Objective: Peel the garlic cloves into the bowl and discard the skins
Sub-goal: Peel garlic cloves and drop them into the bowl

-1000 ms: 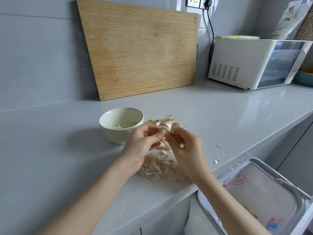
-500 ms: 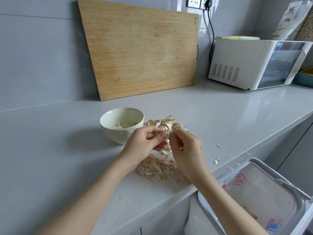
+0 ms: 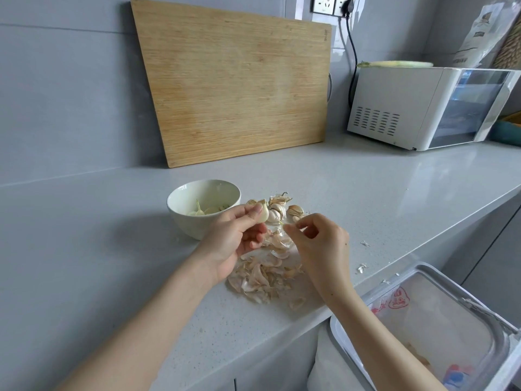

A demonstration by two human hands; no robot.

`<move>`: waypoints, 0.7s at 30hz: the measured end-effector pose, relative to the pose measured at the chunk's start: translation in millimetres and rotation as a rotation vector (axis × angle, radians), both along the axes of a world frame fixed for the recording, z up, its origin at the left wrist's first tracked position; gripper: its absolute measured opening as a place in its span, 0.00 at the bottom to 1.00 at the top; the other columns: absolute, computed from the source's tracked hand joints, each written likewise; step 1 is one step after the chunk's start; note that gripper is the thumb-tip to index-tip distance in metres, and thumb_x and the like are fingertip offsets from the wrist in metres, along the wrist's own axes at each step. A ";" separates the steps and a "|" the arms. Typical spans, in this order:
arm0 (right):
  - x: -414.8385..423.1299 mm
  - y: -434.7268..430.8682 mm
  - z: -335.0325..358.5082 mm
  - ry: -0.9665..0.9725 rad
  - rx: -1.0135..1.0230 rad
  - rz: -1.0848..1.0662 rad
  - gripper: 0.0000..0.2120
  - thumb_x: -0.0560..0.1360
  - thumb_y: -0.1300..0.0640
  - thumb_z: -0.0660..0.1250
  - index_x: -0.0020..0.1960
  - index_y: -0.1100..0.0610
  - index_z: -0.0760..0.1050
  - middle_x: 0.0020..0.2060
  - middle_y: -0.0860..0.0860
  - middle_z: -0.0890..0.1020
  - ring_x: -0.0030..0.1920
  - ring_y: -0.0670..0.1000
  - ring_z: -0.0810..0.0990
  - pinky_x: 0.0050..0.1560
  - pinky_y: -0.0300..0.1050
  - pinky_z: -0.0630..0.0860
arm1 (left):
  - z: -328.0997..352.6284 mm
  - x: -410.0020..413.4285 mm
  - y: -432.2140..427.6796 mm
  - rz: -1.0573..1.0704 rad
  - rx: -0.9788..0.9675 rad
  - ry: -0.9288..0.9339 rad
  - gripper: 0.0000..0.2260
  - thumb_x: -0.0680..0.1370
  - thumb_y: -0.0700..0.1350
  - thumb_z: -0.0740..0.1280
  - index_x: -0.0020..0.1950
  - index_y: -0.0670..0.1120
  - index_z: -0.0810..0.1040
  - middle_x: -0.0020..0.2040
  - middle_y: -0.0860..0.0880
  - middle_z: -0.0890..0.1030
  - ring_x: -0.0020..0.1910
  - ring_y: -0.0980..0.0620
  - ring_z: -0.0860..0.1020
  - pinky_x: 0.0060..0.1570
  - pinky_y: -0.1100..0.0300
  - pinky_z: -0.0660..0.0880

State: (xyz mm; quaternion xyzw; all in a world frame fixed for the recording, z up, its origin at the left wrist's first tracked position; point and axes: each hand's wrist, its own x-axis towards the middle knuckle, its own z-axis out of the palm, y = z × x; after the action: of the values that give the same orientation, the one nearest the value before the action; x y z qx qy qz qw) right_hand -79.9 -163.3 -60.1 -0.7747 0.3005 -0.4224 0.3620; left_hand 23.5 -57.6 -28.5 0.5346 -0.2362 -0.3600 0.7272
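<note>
I can't read a single word here. The bamboo cutting board point(image 3: 234, 86) against the far wall has a small stamp near its top right corner, too tiny to read. The bin liner point(image 3: 423, 314) at near right has a red emblem, illegible. The print on the paper packet point(image 3: 476, 38) at far right is blurred.

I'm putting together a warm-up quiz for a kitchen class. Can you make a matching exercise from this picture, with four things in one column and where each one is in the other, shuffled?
Things
1. cutting board
2. bowl
3. pale garlic clove
4. pile of skins

Places
A. pinched in the left hand
B. lying on the counter near its front edge
C. leaning against the wall
D. standing on the counter, left of the unpeeled garlic

Pairs: 1-C, 2-D, 3-A, 4-B
</note>
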 end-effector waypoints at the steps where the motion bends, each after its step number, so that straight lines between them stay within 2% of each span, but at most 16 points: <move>1: 0.4 -0.5 0.1 -0.025 0.031 -0.002 0.05 0.70 0.59 0.72 0.39 0.54 0.76 0.26 0.45 0.74 0.28 0.44 0.71 0.33 0.36 0.65 | -0.5 1.1 0.4 0.011 0.008 -0.028 0.05 0.75 0.42 0.66 0.46 0.41 0.77 0.29 0.48 0.73 0.26 0.55 0.69 0.24 0.68 0.66; 2: 0.1 -0.3 0.4 -0.057 0.049 -0.002 0.04 0.71 0.62 0.71 0.42 0.54 0.78 0.28 0.44 0.77 0.30 0.43 0.74 0.35 0.36 0.67 | -0.5 1.0 0.8 0.023 0.021 -0.062 0.05 0.74 0.42 0.67 0.46 0.41 0.78 0.29 0.49 0.72 0.27 0.55 0.68 0.24 0.68 0.65; 4: -1.3 1.3 1.5 -0.112 0.052 0.045 0.10 0.72 0.66 0.66 0.48 0.53 0.80 0.34 0.42 0.80 0.36 0.41 0.78 0.38 0.33 0.71 | -1.9 0.2 1.2 0.054 0.049 -0.143 0.04 0.75 0.41 0.67 0.47 0.43 0.80 0.28 0.51 0.72 0.27 0.57 0.67 0.25 0.69 0.65; 7: -4.5 5.5 5.7 -0.139 0.007 0.229 0.10 0.77 0.60 0.65 0.54 0.49 0.79 0.41 0.42 0.82 0.41 0.43 0.78 0.40 0.34 0.73 | -7.6 -0.7 -0.4 0.093 0.097 -0.353 0.06 0.75 0.42 0.67 0.50 0.45 0.81 0.28 0.54 0.75 0.27 0.59 0.70 0.29 0.68 0.69; 9: -3.8 5.8 7.3 -0.114 -0.013 0.331 0.08 0.77 0.55 0.65 0.54 0.47 0.79 0.41 0.43 0.82 0.39 0.44 0.77 0.39 0.37 0.72 | -12.4 0.4 -1.0 0.107 0.135 -0.595 0.05 0.73 0.51 0.69 0.48 0.54 0.82 0.31 0.49 0.78 0.30 0.57 0.72 0.33 0.62 0.71; 11: -2.0 3.5 5.3 -0.096 -0.032 0.345 0.07 0.76 0.56 0.66 0.49 0.46 0.80 0.37 0.44 0.82 0.35 0.45 0.76 0.36 0.39 0.71 | -16.3 0.6 -1.2 0.092 0.164 -0.768 0.07 0.69 0.58 0.69 0.43 0.60 0.81 0.33 0.46 0.81 0.30 0.55 0.74 0.36 0.57 0.74; 12: -1.6 2.3 4.2 -0.110 -0.009 0.336 0.07 0.75 0.58 0.67 0.46 0.46 0.81 0.35 0.46 0.82 0.33 0.47 0.75 0.35 0.41 0.71 | -17.3 -0.3 -1.3 0.095 0.164 -0.791 0.07 0.68 0.57 0.69 0.44 0.59 0.81 0.33 0.48 0.81 0.30 0.56 0.75 0.36 0.57 0.75; 14: -2.2 -0.2 3.1 -0.147 0.070 0.306 0.11 0.74 0.60 0.69 0.41 0.44 0.80 0.33 0.48 0.83 0.34 0.54 0.77 0.37 0.47 0.73 | -17.1 -1.1 -2.3 0.139 0.148 -0.779 0.06 0.71 0.48 0.72 0.46 0.51 0.82 0.30 0.53 0.80 0.27 0.58 0.76 0.30 0.62 0.74; 16: -3.4 -2.2 3.8 -0.197 0.159 0.278 0.10 0.74 0.60 0.69 0.40 0.46 0.80 0.33 0.48 0.83 0.33 0.50 0.78 0.38 0.48 0.74 | -14.3 -0.6 -1.9 0.198 0.120 -0.775 0.01 0.73 0.41 0.71 0.42 0.45 0.80 0.28 0.53 0.79 0.25 0.57 0.76 0.26 0.66 0.71; 18: -3.5 -3.6 4.6 -0.262 0.274 0.290 0.05 0.73 0.61 0.70 0.42 0.53 0.82 0.34 0.51 0.84 0.31 0.44 0.77 0.36 0.42 0.74 | -11.3 -1.5 -0.4 0.239 0.108 -0.767 0.08 0.75 0.43 0.69 0.36 0.45 0.78 0.26 0.52 0.78 0.23 0.58 0.74 0.25 0.69 0.68; 21: -4.3 -3.4 4.8 -0.306 0.334 0.324 0.02 0.72 0.61 0.71 0.42 0.59 0.82 0.35 0.56 0.84 0.31 0.46 0.75 0.35 0.39 0.73 | -8.1 -3.5 -0.3 0.229 0.120 -0.715 0.15 0.77 0.52 0.62 0.34 0.46 0.78 0.25 0.53 0.78 0.24 0.59 0.73 0.26 0.69 0.68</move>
State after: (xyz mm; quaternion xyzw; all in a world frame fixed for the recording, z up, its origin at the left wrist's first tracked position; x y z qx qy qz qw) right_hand -84.2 -166.8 -55.3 -0.6696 0.1801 -0.4157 0.5886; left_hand 19.9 -57.9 -36.5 0.6911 -0.3922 -0.0801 0.6018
